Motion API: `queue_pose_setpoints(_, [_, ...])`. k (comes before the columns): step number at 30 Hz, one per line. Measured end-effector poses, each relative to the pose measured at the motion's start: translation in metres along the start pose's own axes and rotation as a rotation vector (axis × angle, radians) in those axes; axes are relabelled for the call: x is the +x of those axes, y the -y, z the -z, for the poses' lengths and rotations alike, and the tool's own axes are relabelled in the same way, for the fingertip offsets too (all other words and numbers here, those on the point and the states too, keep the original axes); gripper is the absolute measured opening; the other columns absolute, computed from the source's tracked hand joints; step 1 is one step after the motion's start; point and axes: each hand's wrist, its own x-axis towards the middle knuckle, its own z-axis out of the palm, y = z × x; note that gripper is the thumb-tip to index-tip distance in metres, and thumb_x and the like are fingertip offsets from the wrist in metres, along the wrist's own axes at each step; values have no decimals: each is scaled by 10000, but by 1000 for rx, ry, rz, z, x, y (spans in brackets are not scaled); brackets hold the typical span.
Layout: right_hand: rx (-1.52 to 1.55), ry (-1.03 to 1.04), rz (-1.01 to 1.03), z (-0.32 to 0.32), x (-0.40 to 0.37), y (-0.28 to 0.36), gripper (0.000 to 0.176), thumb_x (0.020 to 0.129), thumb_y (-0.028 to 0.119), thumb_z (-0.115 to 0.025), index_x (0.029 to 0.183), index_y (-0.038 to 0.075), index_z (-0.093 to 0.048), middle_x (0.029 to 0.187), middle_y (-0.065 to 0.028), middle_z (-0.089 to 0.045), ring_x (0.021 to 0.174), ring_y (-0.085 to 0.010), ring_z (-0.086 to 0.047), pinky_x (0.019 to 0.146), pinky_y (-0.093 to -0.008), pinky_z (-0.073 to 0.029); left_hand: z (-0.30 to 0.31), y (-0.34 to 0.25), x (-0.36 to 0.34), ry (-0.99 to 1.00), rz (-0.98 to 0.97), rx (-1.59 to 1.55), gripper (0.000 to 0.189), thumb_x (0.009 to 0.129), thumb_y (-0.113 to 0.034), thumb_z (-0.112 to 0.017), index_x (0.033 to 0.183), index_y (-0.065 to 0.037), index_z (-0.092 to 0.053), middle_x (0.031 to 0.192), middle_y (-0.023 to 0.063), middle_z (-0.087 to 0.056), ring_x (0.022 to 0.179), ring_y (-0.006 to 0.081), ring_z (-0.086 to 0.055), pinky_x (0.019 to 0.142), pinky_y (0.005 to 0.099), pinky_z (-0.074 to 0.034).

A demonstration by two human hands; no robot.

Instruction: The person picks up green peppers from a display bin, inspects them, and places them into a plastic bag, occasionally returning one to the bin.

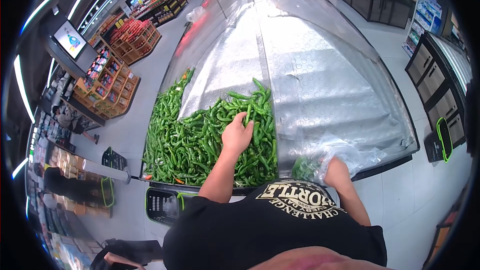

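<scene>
A broad heap of long green chili peppers (200,145) fills the left part of the display stand. Over its upper right part is my left hand (236,134), thumb and fingers closed around a green chili pepper (249,114). At the stand's front edge, my right hand (337,172) grips a clear plastic bag (357,153). Green chili peppers (303,169) show through the bag's left end. The fingers of my right hand are partly hidden by the bag and my shirt.
Silvery dimpled sheeting (330,80) covers the rest of the stand. A black basket (162,206) sits below its front edge, and another black basket (438,141) is at the right. A white roll (106,171) juts out at the left corner. Another person (70,185) stands farther left.
</scene>
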Motion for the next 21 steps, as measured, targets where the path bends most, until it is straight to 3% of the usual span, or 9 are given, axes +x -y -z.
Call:
queue_pose_setpoints(6, [-33,-34,66,-3,-1,0,233,796,278,-643,982,159,-717,924,-181,-689,869,-371,-666,750,-456,-534,-5,-4,-8,-114,-127,-182,331,878,-249,-696,1155,-79,-639,596,40,-558,528,203,-555,549,348,-462])
queue_pose_setpoints(8, [-86,-12,62,-32,5,-24,217,762,230,-661,922,90,-704,890,-194,-681,838,-383,-667,733,-463,-537,-7,-8,-11,-143,-202,-281,300,873,-194,-709,1132,-56,-646,588,29,-543,518,143,-514,534,305,-441])
queue_pose_setpoints(10, [-47,27,-60,-12,-3,-6,230,740,114,-646,920,-29,-640,905,-232,-677,841,-381,-682,720,-444,-551,-6,-19,-16,-148,-244,-317,271,873,-144,-709,1114,-37,-650,582,9,-516,534,90,-468,528,267,-414])
queue_pose_setpoints(13, [35,-29,-26,-13,-9,-7,199,736,80,-629,897,-35,-612,859,-236,-677,799,-401,-681,707,-466,-544,-16,-19,-21,-96,-279,-454,221,900,-85,-670,1108,-16,-645,663,-49,-510,565,39,-410,510,217,-354])
queue_pose_setpoints(16, [53,-84,52,-3,-17,-5,146,769,115,-594,884,42,-647,910,-165,-679,882,-374,-660,761,-460,-526,-18,-29,-31,-52,-308,-516,192,916,-85,-651,1091,-7,-638,697,-56,-501,584,25,-413,517,206,-342])
queue_pose_setpoints(21, [249,-155,-44,-1,-17,-17,159,827,178,-579,925,78,-655,922,-133,-667,884,-354,-645,764,-462,-502,-25,-40,-37,31,-373,-597,174,939,-71,-617,1100,-7,-629,705,-76,-459,601,16,-380,535,195,-306])
